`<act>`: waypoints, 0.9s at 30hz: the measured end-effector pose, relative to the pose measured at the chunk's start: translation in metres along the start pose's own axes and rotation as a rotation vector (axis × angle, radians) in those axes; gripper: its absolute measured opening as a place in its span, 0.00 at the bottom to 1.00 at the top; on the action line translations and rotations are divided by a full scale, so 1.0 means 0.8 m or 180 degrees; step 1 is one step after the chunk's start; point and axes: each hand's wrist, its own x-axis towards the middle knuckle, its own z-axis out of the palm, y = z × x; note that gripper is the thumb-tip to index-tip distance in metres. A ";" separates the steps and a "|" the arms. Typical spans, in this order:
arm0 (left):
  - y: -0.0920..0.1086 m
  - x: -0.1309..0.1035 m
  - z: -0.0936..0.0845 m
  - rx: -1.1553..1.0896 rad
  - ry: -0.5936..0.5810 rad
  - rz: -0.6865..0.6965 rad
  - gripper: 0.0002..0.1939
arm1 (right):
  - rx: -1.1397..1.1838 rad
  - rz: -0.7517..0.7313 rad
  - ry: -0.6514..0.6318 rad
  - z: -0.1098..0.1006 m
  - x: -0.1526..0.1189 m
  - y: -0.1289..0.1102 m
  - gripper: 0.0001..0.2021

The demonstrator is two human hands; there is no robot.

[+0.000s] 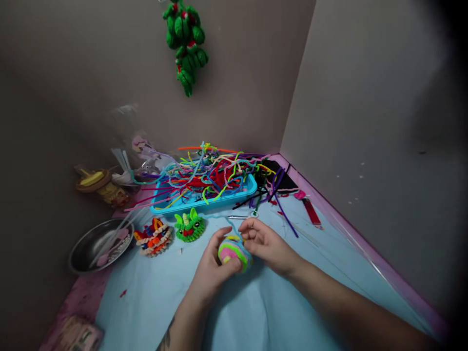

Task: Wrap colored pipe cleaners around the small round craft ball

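My left hand (215, 261) is closed around a small striped ball of fuzzy chenille stems (228, 251), in pink, green, yellow and light blue. Thumb and fingers press on it from opposite sides. At the ball's upper right edge my right hand (265, 243) pinches with thumb and curled fingers. A light-blue chenille stem (233, 224) rises from the ball between both hands and trails away to the left. The fingers partly hide where it passes through the pinch. Just beyond the hands lies a pair of scissors (241, 217).
A blue tray (204, 202) heaped with coloured chenille stems stands behind. Left of the hands sit a green horned head (189, 226) and an orange-and-cream one (155, 239). A metal bowl (82, 248) is farther left. Green figures (186, 46) hang on the wall.
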 end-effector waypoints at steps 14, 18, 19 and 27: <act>-0.001 -0.004 0.000 0.0274 -0.0124 -0.0053 0.28 | 0.1221 0.0855 0.0141 0.005 0.001 0.009 0.21; -0.003 -0.005 0.001 0.0434 -0.0097 -0.0108 0.28 | 0.1133 0.0831 0.0273 0.008 0.002 0.010 0.20; -0.004 -0.004 0.001 0.0482 -0.0067 -0.0092 0.28 | 0.1068 0.0758 0.0360 0.009 0.003 0.010 0.19; -0.008 0.003 -0.005 0.0621 0.0264 0.0503 0.26 | 0.0492 0.0240 0.0745 0.010 0.005 0.015 0.17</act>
